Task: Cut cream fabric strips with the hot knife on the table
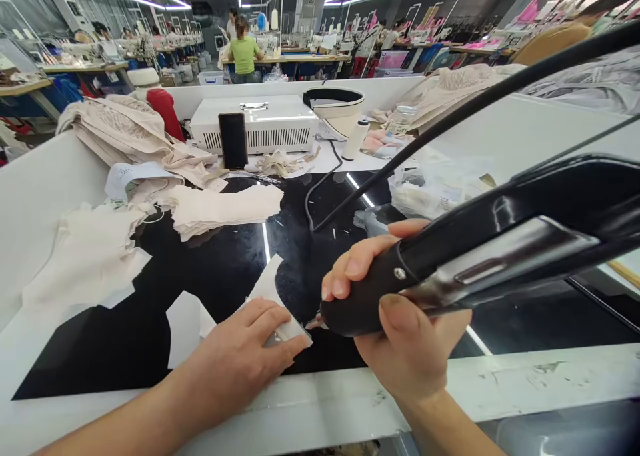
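Over black tabletop (145, 346), left hand (245, 349) pinched pale fabric piece (266, 283), right hand (413, 359) gripped handheld tool (450, 249); edge work seemed underway, next move needed steady alignment.

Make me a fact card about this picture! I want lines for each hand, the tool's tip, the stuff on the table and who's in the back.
Left hand: holding a white piece
Right hand: gripping a black handheld tool with a silver lever
Tool tip: close to the white piece's edge; touching or not, I can't tell
On the black tabletop: a stack of cream fabric pieces
Further back: a phone upright before a white vented box
Background: a person in a green top
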A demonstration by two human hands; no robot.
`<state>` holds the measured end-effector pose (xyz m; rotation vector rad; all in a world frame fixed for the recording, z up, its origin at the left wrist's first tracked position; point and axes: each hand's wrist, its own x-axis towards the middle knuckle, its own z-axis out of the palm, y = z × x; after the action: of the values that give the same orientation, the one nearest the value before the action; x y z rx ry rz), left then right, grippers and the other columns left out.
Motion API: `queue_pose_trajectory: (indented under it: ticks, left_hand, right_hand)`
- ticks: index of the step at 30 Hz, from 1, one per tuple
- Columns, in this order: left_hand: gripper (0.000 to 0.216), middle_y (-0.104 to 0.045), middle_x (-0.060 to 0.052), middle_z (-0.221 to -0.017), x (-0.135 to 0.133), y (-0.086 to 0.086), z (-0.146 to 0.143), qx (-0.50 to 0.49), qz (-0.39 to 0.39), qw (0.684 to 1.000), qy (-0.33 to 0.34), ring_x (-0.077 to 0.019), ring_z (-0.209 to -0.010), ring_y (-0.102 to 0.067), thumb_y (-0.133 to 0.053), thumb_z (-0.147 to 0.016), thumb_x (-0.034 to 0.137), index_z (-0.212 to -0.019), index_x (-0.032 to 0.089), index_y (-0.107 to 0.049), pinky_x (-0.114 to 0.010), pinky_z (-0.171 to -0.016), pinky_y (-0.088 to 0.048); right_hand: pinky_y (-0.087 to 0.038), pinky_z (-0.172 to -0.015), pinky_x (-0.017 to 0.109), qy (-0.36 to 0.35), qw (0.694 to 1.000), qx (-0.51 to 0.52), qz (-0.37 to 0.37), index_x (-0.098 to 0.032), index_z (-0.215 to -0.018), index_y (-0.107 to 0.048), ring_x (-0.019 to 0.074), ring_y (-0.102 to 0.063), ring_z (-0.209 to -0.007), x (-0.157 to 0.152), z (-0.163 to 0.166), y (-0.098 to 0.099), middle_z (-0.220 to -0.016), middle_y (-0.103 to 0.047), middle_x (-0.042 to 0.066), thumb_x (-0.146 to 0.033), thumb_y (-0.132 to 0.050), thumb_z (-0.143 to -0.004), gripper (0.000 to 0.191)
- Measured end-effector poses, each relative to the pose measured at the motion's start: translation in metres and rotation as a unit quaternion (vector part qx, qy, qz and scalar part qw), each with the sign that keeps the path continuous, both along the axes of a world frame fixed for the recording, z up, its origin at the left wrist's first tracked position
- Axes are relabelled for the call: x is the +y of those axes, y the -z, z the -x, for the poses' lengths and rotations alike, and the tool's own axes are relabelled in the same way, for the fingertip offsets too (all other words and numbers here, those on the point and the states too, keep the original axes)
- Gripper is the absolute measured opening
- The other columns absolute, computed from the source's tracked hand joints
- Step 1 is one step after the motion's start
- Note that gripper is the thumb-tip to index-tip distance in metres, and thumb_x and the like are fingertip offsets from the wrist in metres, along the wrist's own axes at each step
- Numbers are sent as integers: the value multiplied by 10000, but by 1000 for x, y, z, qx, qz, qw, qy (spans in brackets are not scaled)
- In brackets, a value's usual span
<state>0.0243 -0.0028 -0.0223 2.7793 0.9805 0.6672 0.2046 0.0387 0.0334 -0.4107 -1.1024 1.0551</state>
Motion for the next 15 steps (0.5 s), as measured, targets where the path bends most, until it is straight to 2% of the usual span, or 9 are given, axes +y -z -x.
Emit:
queue_pose_trajectory:
  ticks: [4,10,15]
  left_hand:
    - [270,-585,-138,-1125,0,-1,-1,-9,-1,1000,-3,-260,-1053,-615,-497,-1019,97,-1227,155,-659,-417,-885,-627]
    - [327,-565,-137,-1133,-1,4,0,-8,5,1000,-2,-258,-1023,-603,-486,-1003,73,-1284,166,-627,-440,-875,-628]
    - [370,-533,-151,-1195,-2,6,2,4,12,1000,0,-271,-1078,-583,-498,-974,42,-1303,168,-612,-459,-903,-623]
  right_hand:
    - [-527,-502,288,-7,1000,6,-1,-275,-1172,-630,148,-617,-603,5,3,1,-830,-662,-15,-301,-849,-843,396]
    - [-523,-500,283,-3,1000,-5,4,-276,-1164,-589,139,-598,-593,2,7,2,-824,-657,-31,-344,-835,-850,405]
    - [-525,-514,284,3,1000,-10,7,-267,-1169,-558,131,-577,-592,0,10,2,-822,-641,-32,-341,-812,-866,401]
